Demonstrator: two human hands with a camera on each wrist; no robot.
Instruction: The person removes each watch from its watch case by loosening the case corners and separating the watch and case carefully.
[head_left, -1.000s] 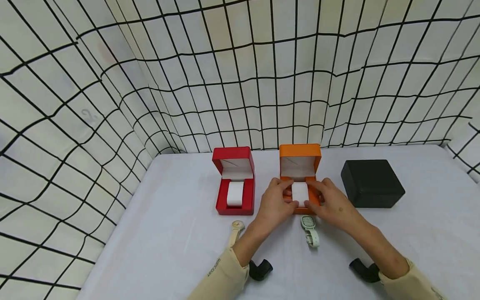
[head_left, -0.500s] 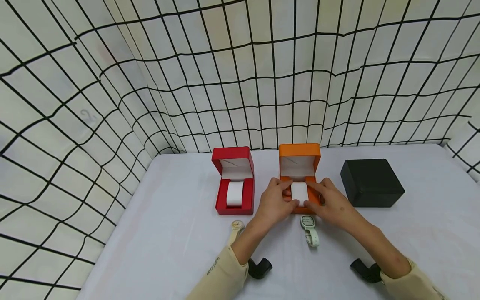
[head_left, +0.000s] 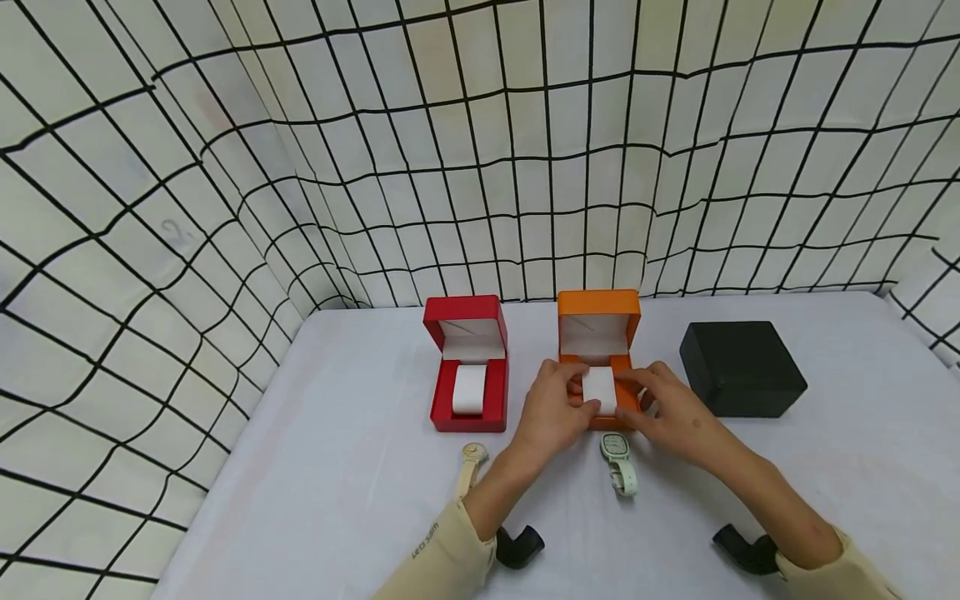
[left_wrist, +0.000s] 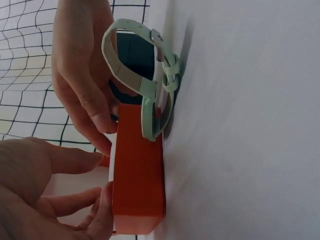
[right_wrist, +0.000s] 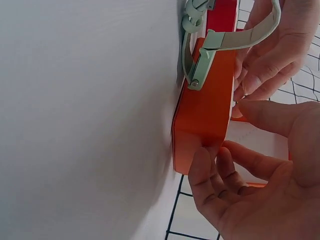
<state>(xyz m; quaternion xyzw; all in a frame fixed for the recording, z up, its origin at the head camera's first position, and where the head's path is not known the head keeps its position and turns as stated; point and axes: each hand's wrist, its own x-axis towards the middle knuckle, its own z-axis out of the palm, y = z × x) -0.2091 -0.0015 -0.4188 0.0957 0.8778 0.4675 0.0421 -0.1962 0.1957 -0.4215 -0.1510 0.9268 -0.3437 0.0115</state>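
Note:
In the head view, an orange watch box [head_left: 598, 301] stands with its lid raised and a white watch cushion [head_left: 599, 390] in its base. My left hand [head_left: 553, 407] pinches the cushion's left side, thumb at the front and index finger at the back. At the cushion's right side is my right hand [head_left: 670, 412], thumb and index finger spread just off its edge. The right wrist view has the other fingers [right_wrist: 201, 167] against the box's side wall. A pale green watch [head_left: 617, 463], its strap buckled into a loop, lies in front of the box.
Left of the orange box stands an open red watch box [head_left: 469, 307] with a white cushion [head_left: 469, 389]. A cream-strapped watch [head_left: 473, 457] lies near my left forearm. To the right is a closed black box [head_left: 742, 369]. Black wire mesh [head_left: 551, 157] rises behind the table.
My right hand has shifted slightly to the right, its fingertips drawing off the cushion's edge. The left hand stays at the cushion. Boxes and watches have not moved.

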